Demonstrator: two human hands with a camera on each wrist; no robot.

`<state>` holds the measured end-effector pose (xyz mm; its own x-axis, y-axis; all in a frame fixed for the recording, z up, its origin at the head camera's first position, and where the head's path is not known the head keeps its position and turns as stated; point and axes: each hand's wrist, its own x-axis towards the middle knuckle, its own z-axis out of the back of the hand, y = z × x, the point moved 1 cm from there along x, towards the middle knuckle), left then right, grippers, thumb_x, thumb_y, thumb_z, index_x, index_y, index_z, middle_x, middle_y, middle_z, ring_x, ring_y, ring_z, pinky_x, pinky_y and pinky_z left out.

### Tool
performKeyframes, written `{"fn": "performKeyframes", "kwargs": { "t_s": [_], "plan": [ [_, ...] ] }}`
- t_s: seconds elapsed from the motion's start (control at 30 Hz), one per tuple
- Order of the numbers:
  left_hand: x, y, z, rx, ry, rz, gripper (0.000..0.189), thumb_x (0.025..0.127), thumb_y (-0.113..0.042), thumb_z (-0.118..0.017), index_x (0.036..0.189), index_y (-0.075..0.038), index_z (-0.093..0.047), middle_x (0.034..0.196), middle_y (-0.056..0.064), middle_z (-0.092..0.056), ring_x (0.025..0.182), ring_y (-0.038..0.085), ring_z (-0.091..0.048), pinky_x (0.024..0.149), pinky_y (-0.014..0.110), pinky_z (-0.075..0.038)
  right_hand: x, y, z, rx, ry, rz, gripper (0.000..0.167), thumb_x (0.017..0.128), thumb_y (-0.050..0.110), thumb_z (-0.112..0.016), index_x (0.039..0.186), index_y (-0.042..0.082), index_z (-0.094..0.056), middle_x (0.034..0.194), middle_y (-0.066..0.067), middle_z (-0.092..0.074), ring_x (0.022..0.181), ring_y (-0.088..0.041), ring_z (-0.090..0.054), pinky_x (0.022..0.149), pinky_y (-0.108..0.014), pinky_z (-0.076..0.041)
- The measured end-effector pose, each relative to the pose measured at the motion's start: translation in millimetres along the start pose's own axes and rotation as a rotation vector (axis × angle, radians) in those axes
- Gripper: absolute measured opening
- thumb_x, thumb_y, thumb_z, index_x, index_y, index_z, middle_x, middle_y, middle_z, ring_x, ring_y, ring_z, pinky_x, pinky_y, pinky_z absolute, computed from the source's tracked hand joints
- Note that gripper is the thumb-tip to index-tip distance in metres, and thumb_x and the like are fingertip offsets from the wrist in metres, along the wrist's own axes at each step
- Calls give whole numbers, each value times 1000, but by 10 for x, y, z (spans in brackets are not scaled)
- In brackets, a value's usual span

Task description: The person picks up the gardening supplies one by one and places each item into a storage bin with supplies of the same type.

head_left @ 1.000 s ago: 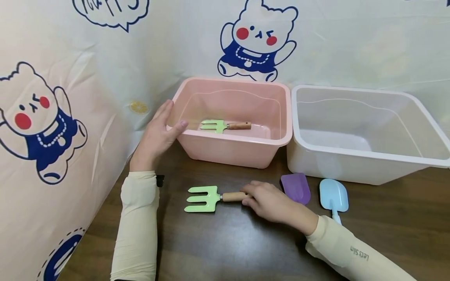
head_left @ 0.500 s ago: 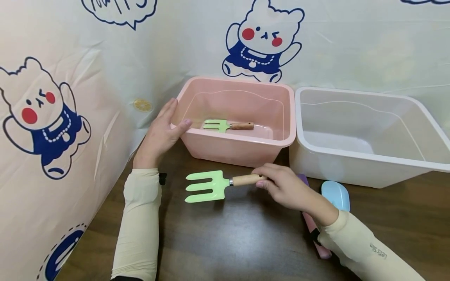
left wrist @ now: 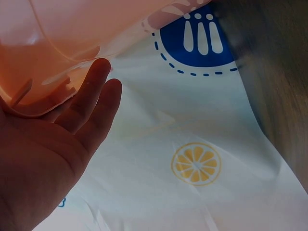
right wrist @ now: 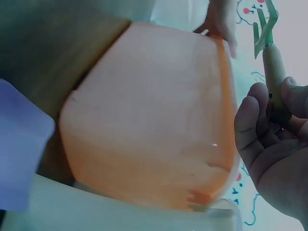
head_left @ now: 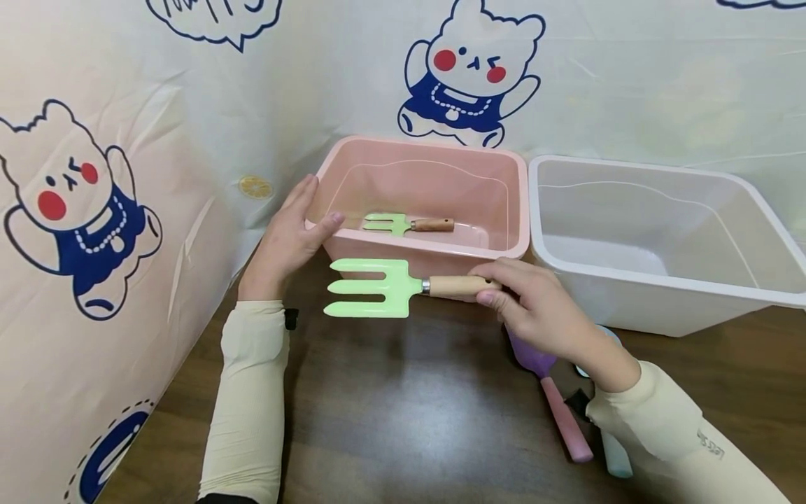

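Note:
My right hand (head_left: 538,308) pinches the end of a wooden handle on a light green hand fork (head_left: 384,287). The fork is raised off the table in front of the pink bin (head_left: 409,246), tines pointing left. In the right wrist view, thumb and fingers hold the handle (right wrist: 274,72). At the pink bin's front left corner rests my left hand (head_left: 283,238), thumb over the rim. Its fingers lie fairly straight along the outer side in the left wrist view. A second green hand fork (head_left: 397,224) with a wooden handle lies inside the pink bin.
A white bin (head_left: 630,287) stands right of the pink one. Below my right arm lie a purple scoop (head_left: 534,355) with a pink handle and a blue scoop (head_left: 617,455), mostly hidden. A printed cloth (head_left: 340,70) hangs behind the dark wood table (head_left: 403,434).
My right hand has lifted the fork from the table and moved it up toward the pink bin's front. The left hand stays at the bin's corner. The view shifted slightly at first.

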<state>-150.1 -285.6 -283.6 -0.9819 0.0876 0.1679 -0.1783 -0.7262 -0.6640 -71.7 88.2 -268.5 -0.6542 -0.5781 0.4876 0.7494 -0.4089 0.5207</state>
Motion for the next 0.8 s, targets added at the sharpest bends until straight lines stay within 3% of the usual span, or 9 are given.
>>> {"fn": "performKeyframes", "kwargs": {
  "t_s": [0.27,0.57,0.8],
  "plan": [
    [-11,-17,6,5,9,11,87,96,-60,-55,163,-18,-18,168,-5,-13,152,21,-14,119,53,-16,155,87,215,3,-40,-32,21,91,-2,-71,110,8,-70,79,7,-55,59,-5,-54,55,-25,-45],
    [-1,-14,6,21,6,8,90,95,-65,-54,163,-16,-19,168,-3,-14,152,19,-13,120,51,-17,336,92,399,-83,-79,-65,13,95,5,-69,108,7,-70,77,3,-55,65,-8,-53,61,-25,-43],
    [-8,-8,1,0,-1,10,92,93,-66,-56,163,-16,-20,168,-3,-14,152,17,-13,120,50,-16,475,69,492,-100,-103,-95,9,98,8,-66,106,6,-69,76,-1,-55,61,-10,-53,55,-24,-39]
  ]
}}
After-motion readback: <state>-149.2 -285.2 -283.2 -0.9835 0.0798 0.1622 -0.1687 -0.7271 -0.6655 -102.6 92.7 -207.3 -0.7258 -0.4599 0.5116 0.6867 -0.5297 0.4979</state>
